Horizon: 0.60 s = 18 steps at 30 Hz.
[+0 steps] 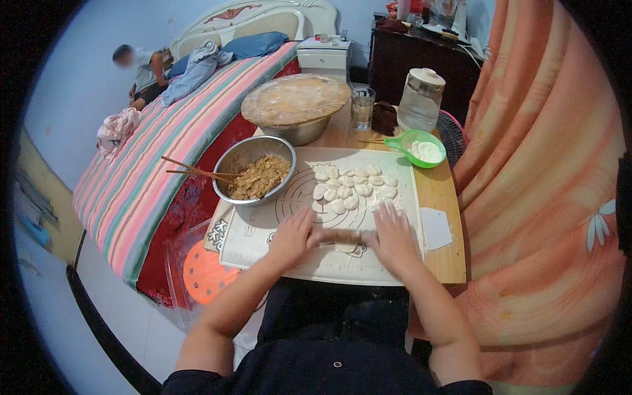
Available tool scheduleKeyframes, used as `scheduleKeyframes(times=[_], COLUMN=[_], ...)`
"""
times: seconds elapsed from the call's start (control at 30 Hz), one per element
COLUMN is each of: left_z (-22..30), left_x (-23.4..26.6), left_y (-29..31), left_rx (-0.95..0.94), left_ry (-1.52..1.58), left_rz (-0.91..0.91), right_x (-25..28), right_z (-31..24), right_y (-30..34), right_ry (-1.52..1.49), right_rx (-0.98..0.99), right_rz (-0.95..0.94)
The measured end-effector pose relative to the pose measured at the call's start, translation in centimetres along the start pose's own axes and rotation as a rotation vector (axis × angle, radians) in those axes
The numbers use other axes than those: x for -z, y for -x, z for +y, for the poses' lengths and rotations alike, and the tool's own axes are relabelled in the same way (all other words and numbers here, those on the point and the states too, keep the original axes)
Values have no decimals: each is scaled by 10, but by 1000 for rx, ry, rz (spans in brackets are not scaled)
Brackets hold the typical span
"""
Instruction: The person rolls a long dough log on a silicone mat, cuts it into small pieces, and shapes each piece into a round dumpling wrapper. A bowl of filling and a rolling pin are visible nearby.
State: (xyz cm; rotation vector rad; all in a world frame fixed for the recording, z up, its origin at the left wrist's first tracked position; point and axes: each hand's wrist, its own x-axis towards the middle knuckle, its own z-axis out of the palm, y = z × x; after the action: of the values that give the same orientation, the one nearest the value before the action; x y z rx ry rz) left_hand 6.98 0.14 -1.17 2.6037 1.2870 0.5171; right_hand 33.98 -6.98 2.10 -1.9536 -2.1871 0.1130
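Both my hands lie on a short wooden rolling pin [341,236], which is blurred by motion. My left hand [293,234] covers its left end and my right hand [393,237] its right end. Each palm presses down with the fingers stretched forward, not wrapped round the pin. A flattened piece of dough [347,249] shows partly below the pin. Beyond it, several small floured dough pieces [344,192] sit in a cluster on the white printed mat [250,247]. Flour dusts the mat near my right fingers.
Left of the mat stands a metal bowl [220,164] of minced filling with chopsticks. Behind are a covered pot [296,99], a glass [362,110], a water jug [421,99] and a green scoop [409,141] of flour. A white scraper [436,228] lies right. A person [143,72] sits on the bed.
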Motion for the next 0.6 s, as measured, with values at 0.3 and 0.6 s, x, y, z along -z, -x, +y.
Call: scheduleKeyframes(times=[0.3,0.6], left_z=[34,36], left_x=[8,25], left_y=[-35,-4], left_rx=[-407,-178], left_ry=[347,66], left_rz=[-251,-236], right_x=[3,-18], right_z=[-7,-11], right_y=[42,60], right_ry=[-97,-93], right_rx=[200,71], right_rz=[228,175])
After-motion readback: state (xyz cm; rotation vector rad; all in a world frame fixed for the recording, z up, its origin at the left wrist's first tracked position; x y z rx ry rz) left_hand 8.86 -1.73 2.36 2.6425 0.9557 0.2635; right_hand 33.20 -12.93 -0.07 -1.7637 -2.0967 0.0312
